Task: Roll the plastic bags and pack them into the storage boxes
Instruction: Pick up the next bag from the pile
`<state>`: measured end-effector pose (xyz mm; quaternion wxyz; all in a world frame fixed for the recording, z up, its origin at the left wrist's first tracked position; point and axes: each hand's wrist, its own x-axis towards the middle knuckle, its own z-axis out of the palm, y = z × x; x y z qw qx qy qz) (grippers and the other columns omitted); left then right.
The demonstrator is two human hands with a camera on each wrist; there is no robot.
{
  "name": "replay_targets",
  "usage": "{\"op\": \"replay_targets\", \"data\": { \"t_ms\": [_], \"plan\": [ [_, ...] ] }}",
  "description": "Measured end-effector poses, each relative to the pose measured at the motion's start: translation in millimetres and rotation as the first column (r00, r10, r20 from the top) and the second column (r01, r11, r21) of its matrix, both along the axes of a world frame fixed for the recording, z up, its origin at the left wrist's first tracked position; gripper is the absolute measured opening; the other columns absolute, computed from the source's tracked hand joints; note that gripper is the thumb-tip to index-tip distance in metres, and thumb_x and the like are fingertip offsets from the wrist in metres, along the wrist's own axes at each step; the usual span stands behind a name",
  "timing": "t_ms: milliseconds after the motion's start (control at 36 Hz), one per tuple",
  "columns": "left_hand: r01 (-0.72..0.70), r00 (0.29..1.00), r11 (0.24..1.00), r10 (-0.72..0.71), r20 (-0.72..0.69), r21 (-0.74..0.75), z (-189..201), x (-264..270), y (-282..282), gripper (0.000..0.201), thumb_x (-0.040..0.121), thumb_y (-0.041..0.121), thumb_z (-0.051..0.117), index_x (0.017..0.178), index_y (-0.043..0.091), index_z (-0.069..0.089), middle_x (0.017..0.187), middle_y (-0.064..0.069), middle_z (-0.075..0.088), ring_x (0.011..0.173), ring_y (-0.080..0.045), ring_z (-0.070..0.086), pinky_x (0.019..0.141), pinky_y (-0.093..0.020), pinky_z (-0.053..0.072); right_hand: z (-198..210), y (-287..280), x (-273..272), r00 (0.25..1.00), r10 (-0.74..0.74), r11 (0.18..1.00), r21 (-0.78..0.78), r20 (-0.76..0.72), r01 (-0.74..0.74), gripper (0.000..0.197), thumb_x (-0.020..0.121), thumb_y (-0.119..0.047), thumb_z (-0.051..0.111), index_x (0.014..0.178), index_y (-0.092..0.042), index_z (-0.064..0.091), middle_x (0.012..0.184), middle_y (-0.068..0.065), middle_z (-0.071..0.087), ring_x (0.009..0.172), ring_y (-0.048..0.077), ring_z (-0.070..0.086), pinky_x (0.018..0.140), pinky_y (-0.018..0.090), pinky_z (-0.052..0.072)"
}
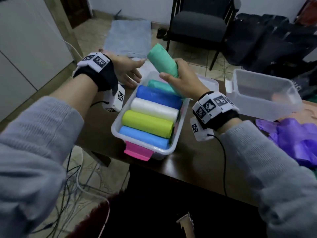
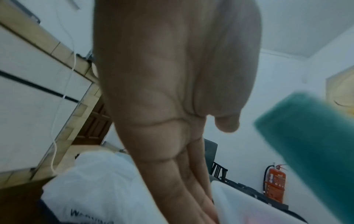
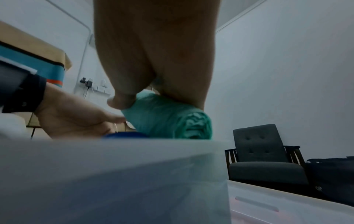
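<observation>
Most of the first storage box (image 1: pixel 178 133) on the desk (image 1: pixel 197 169) is packed: five rolled bags lie side by side in it, a light blue roll (image 1: pixel 145 137) nearest me at six o'clock, then a lime roll (image 1: pixel 147 123), a white roll (image 1: pixel 154 109), a dark blue roll (image 1: pixel 157 97) and a teal roll (image 1: pixel 158 85) toward twelve. The right hand (image 1: pixel 181 78) is wrapped around a green roll (image 1: pixel 163 61), held tilted above the far end of the box, not yet laid in. The left hand (image 1: pixel 128 71) hovers at the box's ten o'clock side, fingers straight and relaxed, holding nothing. Over at two o'clock the second storage box (image 1: pixel 264 93) looks unfilled, and loose purple bags (image 1: pixel 295 140) at three o'clock are unrolled, so I'd judge it about half done.
</observation>
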<state>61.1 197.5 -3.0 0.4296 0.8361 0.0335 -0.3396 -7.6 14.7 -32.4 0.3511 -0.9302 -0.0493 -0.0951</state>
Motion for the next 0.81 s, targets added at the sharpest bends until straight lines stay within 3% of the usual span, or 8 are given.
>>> {"op": "replay_targets", "data": {
  "t_ms": [56,222,278,361,417,556,694,806],
  "plan": [
    [-0.029,0.999,0.998,0.027,-0.038,-0.057,-6,6,1,0.066,0.093,0.064,0.026,0.093,0.003,0.052,0.088,-0.009,0.053,0.077,-0.019,0.054,0.069,-0.026,0.047,-3,1,7,0.999,0.013,0.996,-0.083,-0.046,-0.017,0.055,0.087,-0.041,0.062,0.125,-0.006,0.045,0.120,0.011,0.051,0.104,0.020,0.048,0.075,0.024,0.031],
    [-0.010,0.995,0.990,-0.003,-0.095,-0.143,-16,19,5,0.088,0.083,0.076,0.029,0.122,0.000,0.048,0.105,-0.010,0.053,0.094,-0.021,0.054,0.087,-0.029,0.048,-11,5,13,0.981,0.066,0.953,-0.281,-0.180,-0.116,0.065,0.085,-0.045,0.064,0.134,-0.009,0.042,0.130,0.013,0.050,0.117,0.028,0.046,0.091,0.032,0.035],
    [0.008,0.997,0.987,-0.019,-0.068,-0.157,-19,20,5,0.077,0.086,0.069,0.037,0.122,0.002,0.048,0.103,-0.008,0.053,0.090,-0.020,0.056,0.086,-0.029,0.050,-13,7,15,0.977,0.054,0.935,-0.332,-0.207,-0.122,0.068,0.086,-0.048,0.060,0.138,-0.011,0.038,0.132,0.016,0.047,0.120,0.030,0.043,0.096,0.036,0.035],
    [0.053,0.998,0.985,-0.057,-0.023,-0.164,-21,19,2,0.046,0.093,0.050,0.046,0.109,0.009,0.053,0.094,-0.003,0.053,0.076,-0.013,0.055,0.061,-0.020,0.057,-13,7,14,0.973,0.044,0.915,-0.382,-0.226,-0.130,0.065,0.091,-0.049,0.052,0.142,-0.012,0.034,0.132,0.017,0.045,0.121,0.032,0.041,0.099,0.039,0.033],
    [0.057,0.998,0.987,-0.062,-0.028,-0.151,-21,18,1,0.035,0.093,0.045,0.047,0.094,0.011,0.054,0.087,-0.002,0.052,0.073,-0.012,0.053,0.055,-0.017,0.055,-13,6,13,0.972,0.040,0.907,-0.400,-0.232,-0.133,0.062,0.093,-0.047,0.047,0.142,-0.012,0.033,0.133,0.017,0.044,0.123,0.032,0.039,0.101,0.038,0.031],
    [0.054,0.998,0.996,-0.056,-0.022,-0.065,-17,16,-2,0.031,0.092,0.042,0.051,0.088,0.011,0.054,0.078,-0.001,0.052,0.069,-0.011,0.053,0.050,-0.017,0.054,-15,7,11,0.970,0.023,0.892,-0.434,-0.242,-0.130,0.059,0.095,-0.048,0.044,0.141,-0.012,0.034,0.133,0.015,0.044,0.123,0.030,0.038,0.101,0.038,0.031],
    [0.052,0.994,0.996,-0.058,0.094,0.067,-20,17,-11,0.023,0.092,0.026,0.057,0.083,0.006,0.050,0.077,-0.003,0.051,0.065,-0.013,0.051,0.054,-0.022,0.051,-17,9,9,0.956,0.000,0.856,-0.494,-0.292,-0.151,0.057,0.098,-0.049,0.032,0.142,-0.011,0.034,0.140,0.015,0.040,0.128,0.030,0.035,0.102,0.037,0.028],
    [0.052,0.991,0.993,-0.065,0.115,0.110,-22,18,-14,0.022,0.091,0.024,0.059,0.084,0.005,0.051,0.079,-0.005,0.052,0.063,-0.015,0.050,0.057,-0.024,0.048,-20,12,5,0.961,-0.010,0.857,-0.498,-0.277,-0.135,0.067,0.095,-0.059,0.026,0.143,-0.012,0.033,0.144,0.012,0.037,0.131,0.028,0.032,0.104,0.039,0.025]
  ]
}}
